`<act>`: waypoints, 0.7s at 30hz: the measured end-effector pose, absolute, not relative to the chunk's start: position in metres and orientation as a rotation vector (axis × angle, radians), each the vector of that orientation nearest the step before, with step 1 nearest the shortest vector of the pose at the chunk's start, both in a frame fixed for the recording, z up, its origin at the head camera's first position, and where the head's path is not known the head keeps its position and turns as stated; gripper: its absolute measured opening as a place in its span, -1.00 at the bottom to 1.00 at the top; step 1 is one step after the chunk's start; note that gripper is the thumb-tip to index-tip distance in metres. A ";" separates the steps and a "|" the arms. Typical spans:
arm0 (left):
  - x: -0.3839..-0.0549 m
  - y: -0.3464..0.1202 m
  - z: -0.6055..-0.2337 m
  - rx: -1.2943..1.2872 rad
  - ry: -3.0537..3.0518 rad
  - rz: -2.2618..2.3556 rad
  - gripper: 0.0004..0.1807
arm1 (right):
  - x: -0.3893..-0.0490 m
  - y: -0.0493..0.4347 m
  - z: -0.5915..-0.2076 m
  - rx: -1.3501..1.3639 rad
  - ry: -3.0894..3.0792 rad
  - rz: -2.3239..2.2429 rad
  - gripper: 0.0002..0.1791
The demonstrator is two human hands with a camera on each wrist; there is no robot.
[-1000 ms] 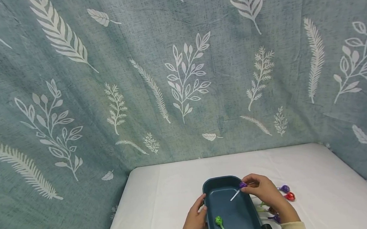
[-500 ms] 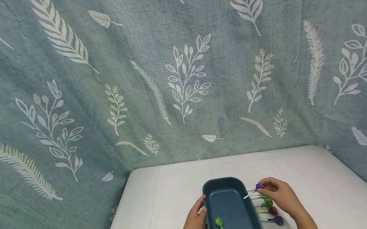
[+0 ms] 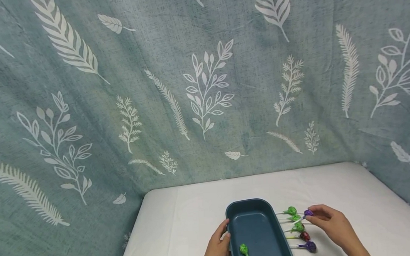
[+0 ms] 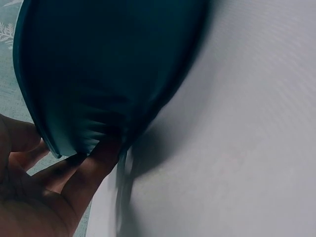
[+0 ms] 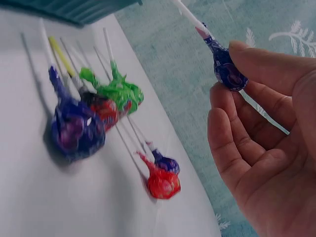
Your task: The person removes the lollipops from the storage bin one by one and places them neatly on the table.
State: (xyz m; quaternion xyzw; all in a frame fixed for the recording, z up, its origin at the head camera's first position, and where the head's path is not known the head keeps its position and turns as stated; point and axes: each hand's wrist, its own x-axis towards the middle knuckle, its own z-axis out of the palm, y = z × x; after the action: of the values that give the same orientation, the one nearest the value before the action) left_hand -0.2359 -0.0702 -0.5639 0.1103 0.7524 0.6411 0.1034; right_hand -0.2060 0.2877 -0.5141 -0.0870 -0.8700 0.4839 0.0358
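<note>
A dark blue tray [image 3: 257,231] lies on the white table, and one green-wrapped lollipop [image 3: 244,249] is inside it. My left hand [image 3: 216,245] grips the tray's left side; in the left wrist view its fingers [image 4: 91,177] lie against the tray's outer wall [image 4: 113,59]. To the right of the tray, my right hand [image 3: 335,223] pinches a purple-wrapped lollipop [image 3: 308,213] by its head. The right wrist view shows this lollipop [image 5: 228,69] between thumb and fingers, its white stick pointing away. It is held above the row of lollipops.
Beside the tray's right edge lie several lollipops: green ones [image 3: 298,227], a dark red one [image 3: 304,236] and a purple one [image 3: 311,247]. Farther over, a red lollipop [image 5: 164,184] lies against another purple one [image 5: 167,163]. A leaf-patterned curtain [image 3: 203,105] hangs behind the table.
My right hand has carried the purple lollipop rightward, from over the tray to beyond its right edge. More of the lollipop row now shows. My left hand stays at the tray.
</note>
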 end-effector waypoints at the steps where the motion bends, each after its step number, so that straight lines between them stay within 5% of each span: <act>1: -0.236 -0.070 -0.564 0.327 2.213 1.899 -0.54 | -0.205 0.289 -0.515 -0.282 -2.674 1.475 -0.26; 21: -0.234 -0.070 -0.562 0.297 2.201 1.902 -0.54 | -0.191 0.329 -0.541 -0.491 -2.769 1.255 -0.22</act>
State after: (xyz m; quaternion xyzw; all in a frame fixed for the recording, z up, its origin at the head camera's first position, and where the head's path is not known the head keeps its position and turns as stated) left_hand -0.2340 -0.0699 -0.5625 0.1011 0.7483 0.6465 0.1085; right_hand -0.1906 0.3292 -0.5413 -0.1594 -0.8987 0.4074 0.0308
